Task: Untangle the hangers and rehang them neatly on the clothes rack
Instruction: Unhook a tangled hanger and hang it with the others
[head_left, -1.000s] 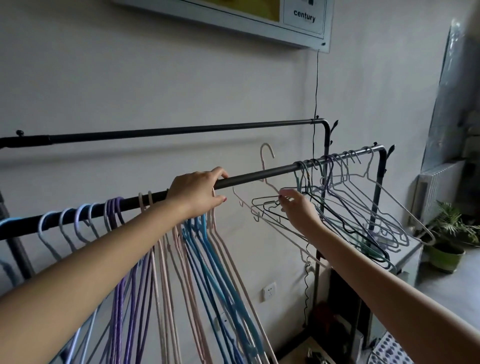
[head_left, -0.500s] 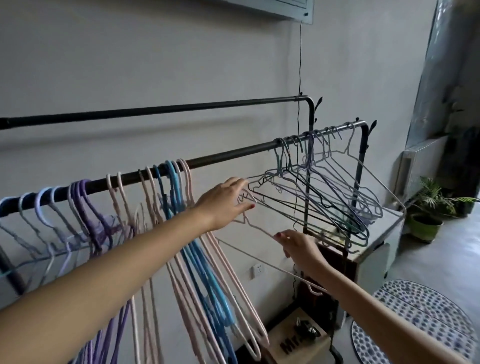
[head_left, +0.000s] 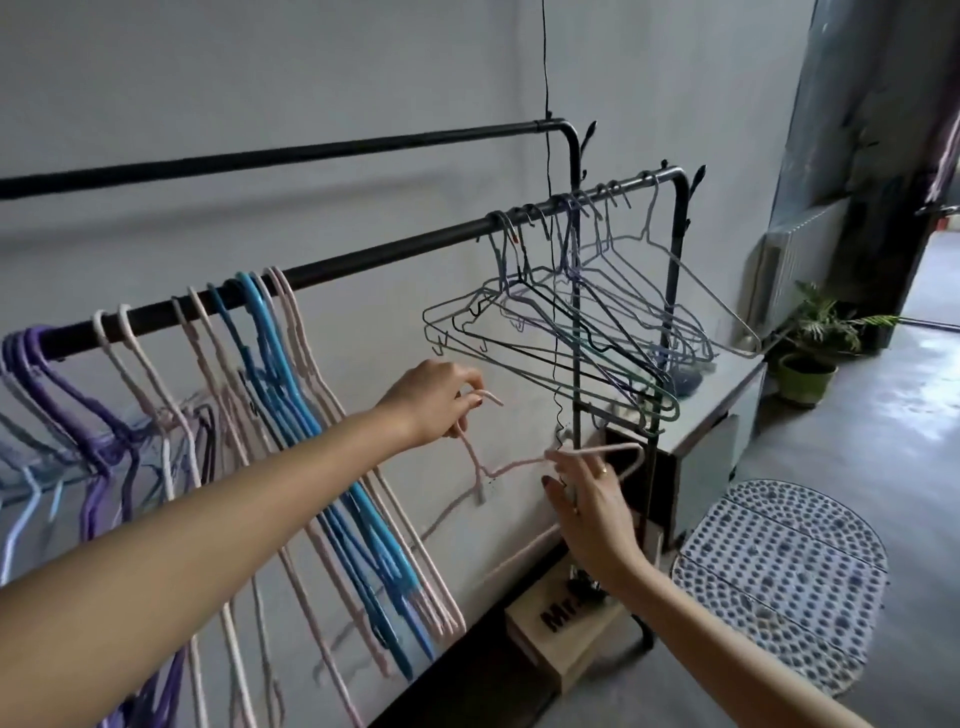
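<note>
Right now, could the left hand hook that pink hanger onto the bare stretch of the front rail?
Probably yes. The left hand grips the pink hanger by its hook, just below the front rail. The rail is bare between the pink and blue hangers and the tangled wire hangers, and nothing blocks the lift.

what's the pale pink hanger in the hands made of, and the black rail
Pale pink hanger: probably wire under a matte pink coating; it is very thin, with tight bends and no shine. Black rail: likely painted metal tube, given its smooth round shape and faint sheen.
</note>
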